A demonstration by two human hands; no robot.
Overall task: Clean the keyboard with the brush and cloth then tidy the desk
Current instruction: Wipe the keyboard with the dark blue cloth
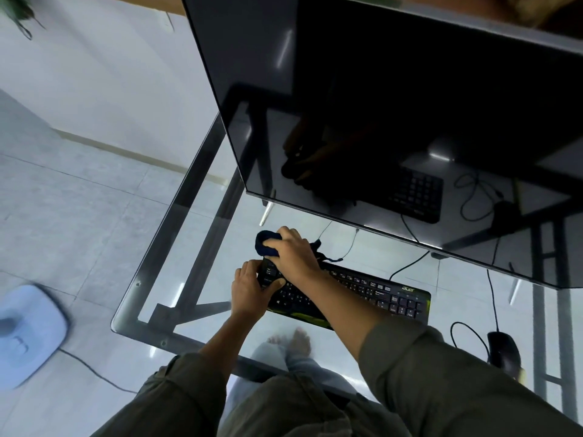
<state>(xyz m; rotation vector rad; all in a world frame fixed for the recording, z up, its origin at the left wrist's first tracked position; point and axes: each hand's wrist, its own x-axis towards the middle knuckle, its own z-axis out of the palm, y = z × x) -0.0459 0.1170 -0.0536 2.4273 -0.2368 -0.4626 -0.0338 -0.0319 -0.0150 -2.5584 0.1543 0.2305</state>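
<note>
A black keyboard (375, 294) lies on the glass desk (202, 323) in front of the monitor. My left hand (252, 290) grips the keyboard's left end, thumb on the keys. My right hand (291, 249) is closed on a dark blue cloth (265, 239) and presses it at the keyboard's top left corner. Part of the cloth trails out behind my right hand. No brush is visible.
A large dark monitor (410, 105) stands close behind the keyboard. A black mouse (504, 351) with its cable sits at the right front of the desk. Cables run behind the keyboard. A pale blue device (28, 335) rests on the tiled floor to the left.
</note>
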